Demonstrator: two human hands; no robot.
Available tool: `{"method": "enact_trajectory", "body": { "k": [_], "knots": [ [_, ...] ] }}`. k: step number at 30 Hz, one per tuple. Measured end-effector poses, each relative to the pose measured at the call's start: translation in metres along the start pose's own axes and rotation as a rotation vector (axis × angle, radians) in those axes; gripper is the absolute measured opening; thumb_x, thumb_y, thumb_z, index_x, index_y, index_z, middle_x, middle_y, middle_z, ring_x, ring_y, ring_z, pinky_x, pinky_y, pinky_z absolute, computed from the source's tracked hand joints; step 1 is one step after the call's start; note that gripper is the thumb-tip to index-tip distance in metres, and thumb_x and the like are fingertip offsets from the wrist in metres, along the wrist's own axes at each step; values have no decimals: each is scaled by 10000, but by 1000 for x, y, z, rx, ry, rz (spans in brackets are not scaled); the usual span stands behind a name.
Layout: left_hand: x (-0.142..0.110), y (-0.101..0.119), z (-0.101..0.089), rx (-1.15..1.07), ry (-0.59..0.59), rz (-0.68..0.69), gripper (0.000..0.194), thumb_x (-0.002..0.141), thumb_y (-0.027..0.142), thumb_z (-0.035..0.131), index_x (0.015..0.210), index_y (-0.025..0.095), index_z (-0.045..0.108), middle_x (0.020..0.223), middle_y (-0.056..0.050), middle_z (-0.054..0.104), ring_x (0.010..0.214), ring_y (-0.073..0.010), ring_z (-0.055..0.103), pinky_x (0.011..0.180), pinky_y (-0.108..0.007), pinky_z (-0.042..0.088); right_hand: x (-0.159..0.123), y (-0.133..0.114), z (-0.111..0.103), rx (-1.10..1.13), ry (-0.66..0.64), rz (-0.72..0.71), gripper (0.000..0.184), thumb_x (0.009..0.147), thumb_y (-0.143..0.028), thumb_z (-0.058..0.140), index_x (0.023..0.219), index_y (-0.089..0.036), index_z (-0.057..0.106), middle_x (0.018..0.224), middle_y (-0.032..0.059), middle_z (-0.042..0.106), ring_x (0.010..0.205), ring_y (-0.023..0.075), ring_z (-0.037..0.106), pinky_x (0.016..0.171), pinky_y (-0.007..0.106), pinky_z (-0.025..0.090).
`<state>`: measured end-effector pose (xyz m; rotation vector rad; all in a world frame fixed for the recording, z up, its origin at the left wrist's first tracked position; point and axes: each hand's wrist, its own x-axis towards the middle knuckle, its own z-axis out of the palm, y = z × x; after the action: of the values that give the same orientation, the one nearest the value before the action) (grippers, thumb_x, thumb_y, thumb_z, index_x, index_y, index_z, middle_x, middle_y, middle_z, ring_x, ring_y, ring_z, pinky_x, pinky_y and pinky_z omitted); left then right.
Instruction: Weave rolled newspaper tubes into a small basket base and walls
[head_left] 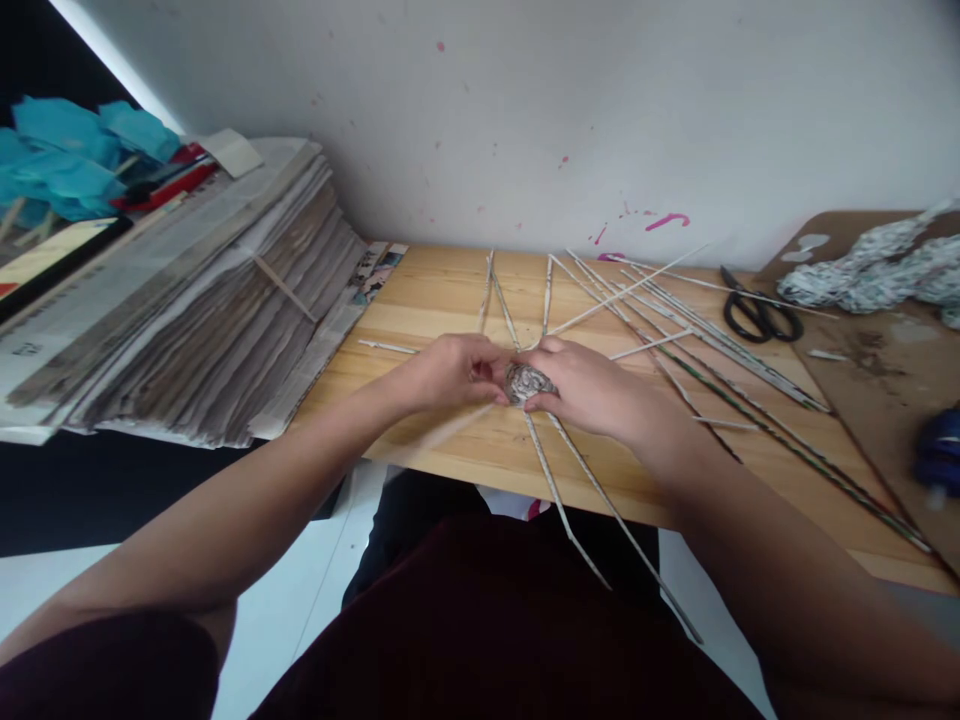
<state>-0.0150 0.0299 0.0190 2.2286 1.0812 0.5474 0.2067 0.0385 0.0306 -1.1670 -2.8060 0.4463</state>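
Observation:
A small round woven paper piece lies between my hands above the wooden table, with thin rolled-paper sticks radiating from it on several sides. My right hand grips its right side, the thumb along the near edge. At its left edge, my left hand is closed in a pinch on a paper stick, whose exact hold the fingers partly hide. A blurred paper stick slants down to the left below that hand. Two spokes, one of them a bent paper stick, reach past the table's front edge towards my lap.
More rolled-paper sticks lie across the table on the right, near black-handled scissors. A brown board holds bundled paper twists and a blue object. A tall newspaper stack stands at left.

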Motion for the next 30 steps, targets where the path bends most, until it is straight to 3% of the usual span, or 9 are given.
{"method": "enact_trajectory", "body": {
  "k": [6, 10, 16, 24, 27, 30],
  "knots": [
    [-18, -1, 8, 160, 75, 80, 189, 781, 310, 783, 880, 189, 677, 878, -26, 659, 894, -168, 591, 818, -281, 463, 1, -2, -2, -5, -10, 16, 391, 823, -284, 748, 1190, -180, 662, 1045, 97, 617, 962, 249, 613, 827, 345, 480],
    [-19, -1, 3, 212, 59, 154, 49, 881, 218, 657, 908, 188, 686, 902, -42, 660, 909, -167, 598, 833, -290, 478, 1, -1, -1, 8, 2, 13, 430, 828, -278, 739, 1238, -190, 645, 1084, 103, 619, 1001, 254, 608, 865, 354, 481],
    [-16, -16, 4, 388, 172, 232, 135, 918, 144, 569, 894, 173, 699, 928, -70, 662, 899, -180, 580, 832, -302, 488, 0, -1, -1, 13, -7, 15, 454, 820, -300, 749, 1248, -190, 645, 1067, 103, 616, 989, 260, 612, 867, 366, 484],
    [5, -7, 5, 801, 53, 320, 205, 987, 217, 464, 951, 160, 658, 876, -84, 627, 854, -210, 543, 797, -335, 457, 0, -1, -1, 9, -1, 15, 395, 821, -295, 751, 1185, -174, 656, 1037, 100, 614, 989, 258, 609, 871, 371, 482],
    [4, -10, 9, 769, 84, 304, 166, 972, 202, 492, 957, 163, 654, 883, -78, 635, 837, -205, 553, 776, -332, 460, 0, 0, 0, 13, -1, 13, 378, 826, -302, 746, 1169, -169, 659, 1036, 96, 611, 979, 254, 606, 874, 369, 480],
    [0, -18, 17, 584, 214, 240, 137, 942, 172, 536, 885, 169, 660, 844, -59, 639, 815, -185, 570, 766, -308, 473, 0, 0, 0, 21, 2, 12, 370, 829, -300, 741, 1168, -174, 661, 1052, 97, 611, 986, 253, 606, 878, 366, 479]
  ]
}}
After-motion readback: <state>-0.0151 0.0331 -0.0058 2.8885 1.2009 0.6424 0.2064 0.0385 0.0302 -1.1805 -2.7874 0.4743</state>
